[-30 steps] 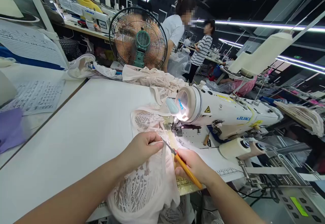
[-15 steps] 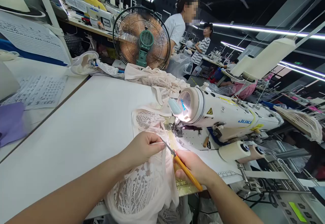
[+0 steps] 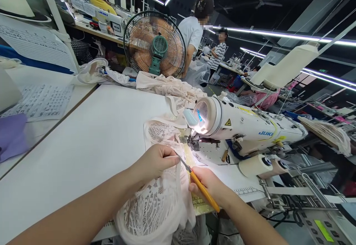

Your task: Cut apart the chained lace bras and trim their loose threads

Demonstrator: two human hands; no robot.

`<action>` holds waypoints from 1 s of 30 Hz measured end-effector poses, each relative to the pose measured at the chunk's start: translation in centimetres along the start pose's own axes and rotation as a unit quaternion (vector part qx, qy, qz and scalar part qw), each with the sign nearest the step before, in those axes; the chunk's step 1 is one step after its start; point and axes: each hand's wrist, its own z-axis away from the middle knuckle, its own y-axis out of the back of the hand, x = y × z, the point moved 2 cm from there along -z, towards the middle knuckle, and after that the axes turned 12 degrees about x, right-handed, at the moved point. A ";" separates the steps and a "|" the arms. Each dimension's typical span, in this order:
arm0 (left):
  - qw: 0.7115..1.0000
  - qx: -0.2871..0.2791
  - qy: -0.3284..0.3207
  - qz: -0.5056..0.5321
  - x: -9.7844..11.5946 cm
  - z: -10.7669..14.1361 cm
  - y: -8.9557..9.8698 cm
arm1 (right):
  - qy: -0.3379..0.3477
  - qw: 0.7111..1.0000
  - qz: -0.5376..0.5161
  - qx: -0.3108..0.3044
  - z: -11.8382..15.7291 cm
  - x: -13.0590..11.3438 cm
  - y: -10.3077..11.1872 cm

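Note:
A beige lace garment [image 3: 151, 213], by its cup shapes a bra, runs from the table edge up to the sewing machine's needle area. My left hand [image 3: 157, 161] pinches a fold or strip of its fabric between thumb and fingers. Closed round small orange-handled scissors [image 3: 204, 191], my right hand [image 3: 207, 182] points their slim metal tip at the left fingertips. Whether the blades are apart is too small to tell. Just beyond both hands is the lit head of the white sewing machine [image 3: 236, 121], with its presser foot near the fabric.
More beige lace pieces [image 3: 169, 85] are heaped at the table's far edge, before a large fan [image 3: 155, 46]. Thread cones [image 3: 256, 166] lie right of the machine. Written sheets [image 3: 41, 98] and purple cloth [image 3: 13, 135] lie left. A person in white [image 3: 191, 32] stands beyond the fan.
Both hands, the scissors and the garment hold nearly the same position. Beyond the fan, the person in white has turned the head away. The view has shifted slightly.

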 end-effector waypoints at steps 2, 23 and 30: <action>1.000 0.002 0.001 0.011 0.0 -0.1 0.0 | -0.004 1.000 -0.012 0.003 0.1 0.0 -0.4; 0.998 0.032 -0.027 0.054 0.6 0.7 0.3 | -0.063 0.959 -0.265 0.081 0.8 -3.8 -2.7; 0.991 0.061 -0.114 0.024 3.1 2.6 -0.5 | -0.061 0.978 -0.160 0.117 3.7 -3.1 -2.6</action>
